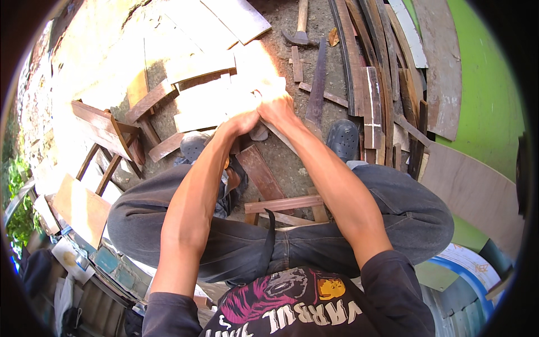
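In front of me, between my feet, my two hands meet in strong glare. My left hand is bent inward at the wrist, its fingers curled and partly washed out. Right against it, my right hand is closed like a fist. What they grip is lost in the brightness. Pale wooden boards lie just beyond and to the left of the hands. A dark handsaw blade lies to the right of my hands, and farther off is a hammer with a wooden handle.
Long planks are stacked at the right beside a green panel. A small wooden frame stands at the left. Loose boards lie on the ground between my legs. A wooden crosspiece is close to my lap.
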A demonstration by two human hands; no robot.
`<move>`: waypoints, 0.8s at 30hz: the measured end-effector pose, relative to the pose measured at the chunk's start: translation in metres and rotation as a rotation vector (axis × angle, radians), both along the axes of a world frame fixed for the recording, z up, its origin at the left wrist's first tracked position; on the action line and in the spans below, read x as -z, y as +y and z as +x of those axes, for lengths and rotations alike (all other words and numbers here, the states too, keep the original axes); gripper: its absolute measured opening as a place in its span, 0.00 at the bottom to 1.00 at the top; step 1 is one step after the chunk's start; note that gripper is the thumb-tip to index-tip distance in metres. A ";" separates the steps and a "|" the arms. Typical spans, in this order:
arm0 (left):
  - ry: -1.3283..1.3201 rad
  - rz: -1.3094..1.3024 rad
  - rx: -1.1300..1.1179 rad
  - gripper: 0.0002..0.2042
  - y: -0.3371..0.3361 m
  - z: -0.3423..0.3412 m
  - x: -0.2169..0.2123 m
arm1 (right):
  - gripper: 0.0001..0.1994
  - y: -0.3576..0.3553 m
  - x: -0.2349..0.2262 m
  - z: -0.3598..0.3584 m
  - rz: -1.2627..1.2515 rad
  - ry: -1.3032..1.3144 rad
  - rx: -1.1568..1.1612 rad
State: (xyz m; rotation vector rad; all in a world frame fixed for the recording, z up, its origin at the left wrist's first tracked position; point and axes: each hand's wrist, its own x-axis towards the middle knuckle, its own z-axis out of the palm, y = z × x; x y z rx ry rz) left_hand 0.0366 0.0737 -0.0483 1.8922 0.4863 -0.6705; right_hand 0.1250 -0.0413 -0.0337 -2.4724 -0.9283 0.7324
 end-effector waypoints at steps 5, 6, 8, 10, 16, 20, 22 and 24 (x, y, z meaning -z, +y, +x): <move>-0.004 0.021 0.010 0.24 -0.001 0.008 -0.011 | 0.12 -0.005 0.004 0.003 0.183 -0.091 0.014; -0.001 0.017 0.011 0.23 0.000 0.009 -0.013 | 0.12 -0.005 0.005 0.003 0.204 -0.116 0.014; -0.007 0.027 0.014 0.23 0.000 0.007 -0.015 | 0.12 -0.005 0.006 0.003 0.246 -0.168 0.015; -0.023 0.053 0.015 0.22 0.000 0.001 -0.013 | 0.11 -0.004 0.006 0.002 0.244 -0.176 0.026; -0.045 0.126 0.055 0.21 0.000 0.011 -0.023 | 0.10 -0.008 0.010 0.001 0.239 -0.192 0.027; -0.080 0.125 0.052 0.20 0.001 0.014 -0.024 | 0.10 -0.008 0.012 0.001 0.326 -0.180 0.077; -0.063 0.152 0.050 0.20 0.002 0.015 -0.024 | 0.10 -0.008 0.010 0.001 0.317 -0.230 0.045; -0.092 0.126 0.027 0.20 -0.001 0.013 -0.029 | 0.10 -0.009 0.009 0.003 0.336 -0.257 0.025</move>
